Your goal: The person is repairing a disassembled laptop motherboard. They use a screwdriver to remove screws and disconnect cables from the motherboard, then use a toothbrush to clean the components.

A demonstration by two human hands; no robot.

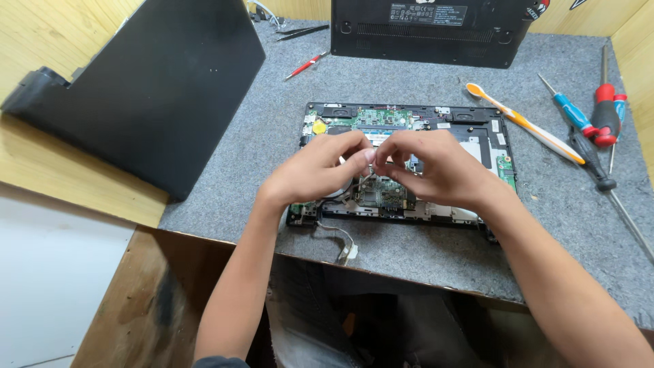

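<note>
A loose ribbon cable [343, 243] trails off the near edge of an opened laptop base [407, 162] and curls toward the grey felt bench [436, 259], at 6 o'clock from the hands. Above it the left hand [317, 170] and right hand [436, 167] meet fingertip to fingertip over the circuit board [379, 193], fingers curled nearly closed in a pinch on something small (too small to name, possibly a thin wire or clip). The base sits mid-bench with its cover already off, board, fan area and speakers exposed; judging by that, the opening-up is done and the work inside is under way, with reassembly all yet to come.

At 3 o'clock lie a white-and-orange toothbrush [524, 124] and several screwdrivers [596, 119], red, blue and black handled. At 10 o'clock a black laptop lid [163, 88] rests slanted over the wooden ledge. Farther off, at 12 o'clock, a second black laptop shell [429, 31] lies underside up, with a red pen-like tool [305, 65] and black tweezers [300, 31] at 11 o'clock.
</note>
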